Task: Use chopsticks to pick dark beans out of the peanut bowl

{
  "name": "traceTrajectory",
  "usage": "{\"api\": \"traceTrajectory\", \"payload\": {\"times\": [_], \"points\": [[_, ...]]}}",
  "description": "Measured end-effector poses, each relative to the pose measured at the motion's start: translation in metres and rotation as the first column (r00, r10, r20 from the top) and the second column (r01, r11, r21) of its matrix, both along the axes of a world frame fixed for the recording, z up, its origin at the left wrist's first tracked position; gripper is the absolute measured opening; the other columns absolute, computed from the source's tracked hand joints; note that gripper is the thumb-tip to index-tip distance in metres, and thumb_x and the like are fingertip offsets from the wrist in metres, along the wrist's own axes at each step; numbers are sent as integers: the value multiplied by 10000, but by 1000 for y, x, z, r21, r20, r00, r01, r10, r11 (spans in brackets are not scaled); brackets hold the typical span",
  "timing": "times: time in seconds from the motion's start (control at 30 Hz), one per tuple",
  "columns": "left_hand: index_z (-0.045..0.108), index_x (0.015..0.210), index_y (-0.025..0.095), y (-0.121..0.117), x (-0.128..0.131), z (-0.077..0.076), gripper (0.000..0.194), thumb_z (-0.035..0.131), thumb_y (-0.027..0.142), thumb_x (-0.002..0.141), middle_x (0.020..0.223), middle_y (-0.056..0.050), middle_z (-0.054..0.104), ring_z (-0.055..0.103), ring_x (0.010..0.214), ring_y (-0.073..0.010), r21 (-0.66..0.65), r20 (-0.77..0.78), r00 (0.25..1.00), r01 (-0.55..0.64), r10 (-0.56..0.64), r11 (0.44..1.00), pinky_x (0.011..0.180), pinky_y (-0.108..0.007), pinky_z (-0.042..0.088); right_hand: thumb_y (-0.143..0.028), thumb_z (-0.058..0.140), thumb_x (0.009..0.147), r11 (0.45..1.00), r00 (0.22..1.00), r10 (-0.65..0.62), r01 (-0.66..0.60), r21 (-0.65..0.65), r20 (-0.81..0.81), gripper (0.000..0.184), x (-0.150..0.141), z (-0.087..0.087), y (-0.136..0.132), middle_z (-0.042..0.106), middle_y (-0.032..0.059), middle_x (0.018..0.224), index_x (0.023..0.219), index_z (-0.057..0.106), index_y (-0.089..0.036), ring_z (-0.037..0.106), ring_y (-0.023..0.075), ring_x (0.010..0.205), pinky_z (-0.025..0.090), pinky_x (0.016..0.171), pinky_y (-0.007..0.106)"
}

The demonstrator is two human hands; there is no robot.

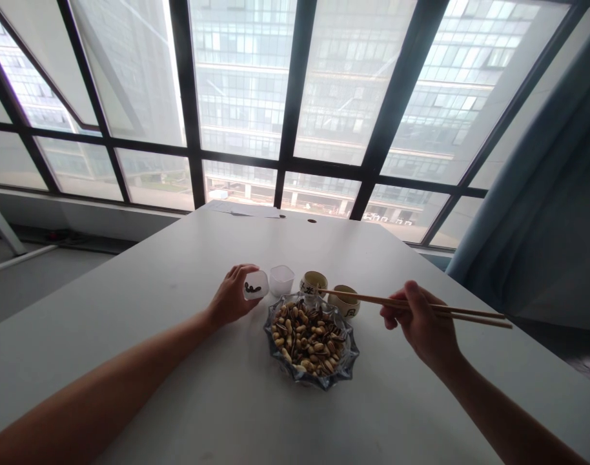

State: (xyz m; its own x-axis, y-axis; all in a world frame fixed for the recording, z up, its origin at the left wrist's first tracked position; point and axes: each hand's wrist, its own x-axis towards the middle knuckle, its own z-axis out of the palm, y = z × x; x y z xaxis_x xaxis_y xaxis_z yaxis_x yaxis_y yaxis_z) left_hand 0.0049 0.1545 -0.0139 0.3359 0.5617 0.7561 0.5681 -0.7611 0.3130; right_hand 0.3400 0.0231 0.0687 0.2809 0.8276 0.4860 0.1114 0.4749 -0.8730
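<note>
My left hand [234, 296] is closed around a small translucent white cup [257, 279], tilted so that a few dark seeds [252, 288] show inside. In my right hand [421, 320] is a pair of wooden chopsticks [372, 298], their tips over the rim area of a beige ceramic cup [314, 281] with dark characters. Whether the tips pinch anything is too small to tell. Below them stands a scalloped glass bowl [353, 361] full of peanuts, pistachios and striped sunflower seeds [307, 339].
A second translucent cup [281, 280] stands just right of my left hand. Another beige ceramic cup [344, 302] sits behind the bowl, at the right. White paper [246, 210] lies at the far end of the white table [179, 387], before the windows. A blue curtain [527, 161] hangs at right.
</note>
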Motion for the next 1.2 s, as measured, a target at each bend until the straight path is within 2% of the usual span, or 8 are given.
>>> {"api": "traceTrajectory", "payload": {"times": [0.13,0.27,0.37,0.5,0.73,1.0,1.1,1.2], "points": [[496,1208,220,-3,1,3,540,721,292,723,1204,-108,634,602,1137,-280,-4,1,994,-108,108,994,989,-437,495,-632,745,746,998,994,-6,0,-57,-105,493,4,-2,4,643,68,484,632,646,-163,552,151,348,455,342,239],[519,1214,220,-6,1,6,567,721,450,736,1156,-105,678,659,1027,-303,-142,-51,951,-309,305,940,912,-461,519,-632,754,734,997,994,11,-20,-75,-113,497,4,-4,4,644,74,487,635,647,-157,556,156,356,459,346,247],[522,1235,232,-6,-1,7,613,705,548,742,1162,-103,686,664,1032,-310,-210,-84,934,-358,348,910,894,-461,523,-633,755,733,996,994,15,-24,-81,-107,500,2,-3,4,646,77,489,636,645,-155,560,159,360,456,345,247],[508,1272,233,-5,-1,15,719,680,662,721,1251,-121,640,627,1106,-322,-176,-105,949,-312,298,934,930,-481,501,-648,760,717,997,994,4,-12,-70,-109,515,1,0,3,642,73,482,627,636,-156,553,155,347,447,337,244],[444,1383,210,-4,30,52,819,649,678,742,1303,-159,619,565,1199,-359,-182,-313,937,-221,157,958,1013,-533,403,-669,750,715,997,995,11,-18,-70,-102,533,4,-1,4,638,65,479,635,628,-156,553,153,350,454,335,246],[444,1353,222,17,64,59,735,734,447,716,1091,-112,720,658,1049,-339,-339,-363,931,-183,52,923,995,-538,385,-670,683,784,997,999,41,-42,-70,-25,512,4,2,1,640,55,499,654,617,-179,559,163,361,473,350,273],[461,1342,239,12,62,57,712,756,310,698,1177,-107,682,627,1084,-324,-180,-331,944,-74,11,981,988,-499,392,-683,664,792,998,999,38,-38,-56,-6,519,5,2,0,630,47,497,656,611,-185,557,162,364,482,356,277],[470,1345,225,4,57,56,673,719,187,721,1285,-120,621,555,1180,-315,-4,-342,940,13,-13,1000,1036,-487,341,-672,670,797,998,999,42,-41,-40,4,514,3,3,-1,629,45,499,647,608,-185,561,160,371,479,358,271]]}}
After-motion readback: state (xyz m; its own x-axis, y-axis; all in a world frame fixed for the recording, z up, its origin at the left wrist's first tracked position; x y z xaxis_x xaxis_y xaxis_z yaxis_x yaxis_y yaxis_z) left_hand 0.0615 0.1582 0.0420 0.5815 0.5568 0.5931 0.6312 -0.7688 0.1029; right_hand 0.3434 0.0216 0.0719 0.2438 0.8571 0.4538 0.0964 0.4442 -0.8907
